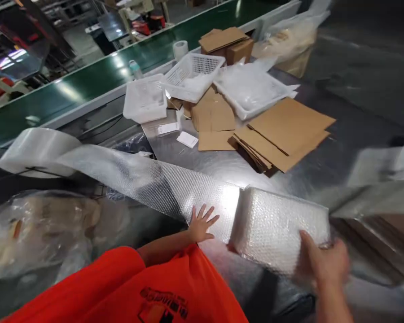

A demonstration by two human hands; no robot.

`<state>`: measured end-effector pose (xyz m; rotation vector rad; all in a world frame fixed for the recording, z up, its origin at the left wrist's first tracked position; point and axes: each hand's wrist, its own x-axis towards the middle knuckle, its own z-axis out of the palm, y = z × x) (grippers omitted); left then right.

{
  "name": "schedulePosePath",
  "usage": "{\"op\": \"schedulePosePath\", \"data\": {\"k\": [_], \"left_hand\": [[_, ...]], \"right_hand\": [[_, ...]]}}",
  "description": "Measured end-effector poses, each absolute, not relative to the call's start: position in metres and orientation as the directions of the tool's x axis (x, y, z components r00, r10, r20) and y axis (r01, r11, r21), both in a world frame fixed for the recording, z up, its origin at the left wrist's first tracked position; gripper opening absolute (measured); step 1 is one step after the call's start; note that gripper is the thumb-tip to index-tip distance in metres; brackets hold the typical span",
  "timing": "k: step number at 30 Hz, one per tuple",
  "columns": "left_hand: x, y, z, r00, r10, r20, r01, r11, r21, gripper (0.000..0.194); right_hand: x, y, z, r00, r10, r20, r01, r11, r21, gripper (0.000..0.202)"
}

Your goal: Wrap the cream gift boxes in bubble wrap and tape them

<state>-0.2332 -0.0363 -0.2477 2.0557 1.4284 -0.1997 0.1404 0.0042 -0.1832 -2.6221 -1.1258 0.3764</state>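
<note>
My left hand (pixel 202 224) lies flat with spread fingers on a long strip of bubble wrap (pixel 191 186). The strip runs from a large roll (pixel 37 150) at the left, across the metal table's edge, to a box-shaped package wrapped in bubble wrap (pixel 283 229). My right hand (pixel 328 262) grips the near right end of that package, thumb on top; its other fingers are partly hidden and blurred. What lies inside the wrapping cannot be made out.
Flat cardboard pieces (pixel 286 130) lie beyond the package. White plastic baskets (pixel 146 101) and a tray with clear bags (pixel 252 87) stand farther back, before a green conveyor belt (pixel 87 83). Plastic-covered boxes (pixel 384 242) are at the right. A plastic-wrapped bundle (pixel 54 224) sits below the roll.
</note>
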Motion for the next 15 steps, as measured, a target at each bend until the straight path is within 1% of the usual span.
{"op": "schedulePosePath", "data": {"k": [2, 3, 4, 5, 6, 8, 10, 12, 15], "left_hand": [[-0.249, -0.038, -0.259, 0.429, 0.786, -0.445, 0.893, -0.296, 0.339, 0.082], [-0.253, -0.040, -0.263, 0.423, 0.795, -0.434, 0.899, -0.311, 0.308, 0.080], [-0.256, -0.042, -0.267, 0.400, 0.816, -0.418, 0.912, -0.308, 0.270, 0.078], [-0.258, -0.046, -0.271, 0.364, 0.838, -0.407, 0.928, -0.292, 0.230, 0.076], [-0.261, -0.050, -0.274, 0.328, 0.854, -0.403, 0.943, -0.271, 0.192, 0.073], [-0.270, -0.061, -0.277, 0.269, 0.873, -0.406, 0.963, -0.235, 0.132, 0.067], [-0.282, -0.071, -0.277, 0.233, 0.884, -0.405, 0.972, -0.215, 0.091, 0.064], [-0.294, -0.077, -0.271, 0.240, 0.882, -0.407, 0.971, -0.227, 0.081, 0.062], [-0.303, -0.068, -0.257, 0.285, 0.876, -0.390, 0.958, -0.265, 0.105, 0.057]], "right_hand": [[0.125, -0.026, -0.170, 0.686, 0.726, 0.050, 0.673, -0.606, -0.424, 0.099], [0.119, -0.046, -0.167, 0.708, 0.694, 0.130, 0.664, -0.591, -0.458, 0.092], [0.112, -0.070, -0.167, 0.749, 0.641, 0.166, 0.629, -0.610, -0.482, 0.086], [0.105, -0.095, -0.171, 0.805, 0.570, 0.163, 0.566, -0.658, -0.497, 0.081], [0.098, -0.119, -0.178, 0.864, 0.492, 0.110, 0.477, -0.728, -0.492, 0.080], [0.084, -0.161, -0.201, 0.920, 0.386, -0.064, 0.319, -0.833, -0.452, 0.089], [0.073, -0.186, -0.227, 0.916, 0.322, -0.240, 0.228, -0.908, -0.351, 0.101], [0.069, -0.196, -0.247, 0.897, 0.299, -0.326, 0.220, -0.941, -0.257, 0.102], [0.078, -0.203, -0.258, 0.881, 0.330, -0.339, 0.263, -0.937, -0.228, 0.098]]}}
